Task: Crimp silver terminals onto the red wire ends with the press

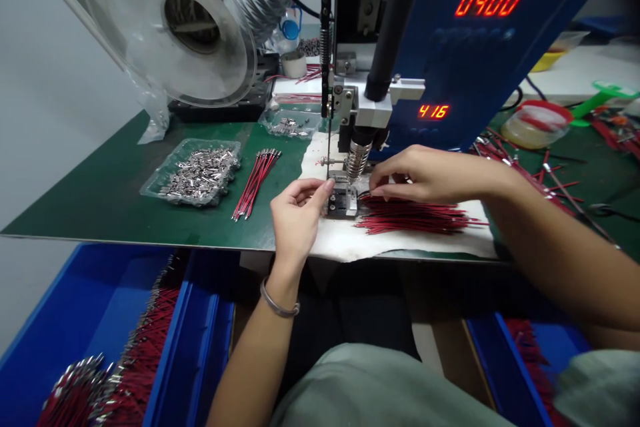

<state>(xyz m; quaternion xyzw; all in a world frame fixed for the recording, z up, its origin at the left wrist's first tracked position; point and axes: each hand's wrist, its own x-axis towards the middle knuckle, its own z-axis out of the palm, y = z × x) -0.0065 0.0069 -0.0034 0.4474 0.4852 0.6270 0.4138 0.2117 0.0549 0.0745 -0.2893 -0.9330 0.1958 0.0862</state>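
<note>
My left hand (299, 217) is at the left side of a small metal fixture (343, 203), thumb and forefinger pinched together. What sits between those fingertips, if anything, is too small to make out. On the fixture's other side, my right hand (413, 175) has its fingers closed on a thin wire whose dark end points toward the fixture. Below that hand lies a bundle of red and black wires (415, 217) on a white cloth (345, 243). Directly above the fixture stands the spring-wrapped soldering head (358, 159) of a blue machine (460, 60).
Left of the cloth lie finished-looking red wires with metal ends (257, 183) and a clear tray (150, 185) of small metal parts. A second clear tray (270, 127) is behind. A large reel (135, 27) overhangs the left. Blue bins (125, 320) of wires stand below the table edge.
</note>
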